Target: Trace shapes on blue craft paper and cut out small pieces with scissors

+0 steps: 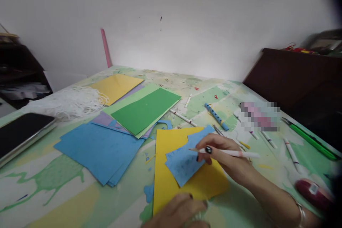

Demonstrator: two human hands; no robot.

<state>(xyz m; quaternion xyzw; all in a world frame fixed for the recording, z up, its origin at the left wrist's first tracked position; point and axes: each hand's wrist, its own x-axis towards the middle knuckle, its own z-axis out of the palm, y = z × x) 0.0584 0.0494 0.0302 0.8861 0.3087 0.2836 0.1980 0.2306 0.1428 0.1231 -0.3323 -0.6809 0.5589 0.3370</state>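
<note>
A yellow sheet [167, 185] lies on the table, with cut blue paper [184, 165] on top of it. Over the blue paper, my right hand [219, 151] is closed round a white marker [235, 153] whose tip points left. At the bottom edge of the view, my left hand [181, 212] rests near the lower part of the yellow sheet. Its fingers are bent and partly cut off by the frame, and what lies under them is hard to make out.
Blue sheets [98, 149], green sheets [146, 108] and white strings [77, 101] lie to the left, near a dark-screened device [24, 131]. On the right are a blue flute-like tube [216, 116], several markers, a green cutter [312, 141] and a dark red object [314, 194].
</note>
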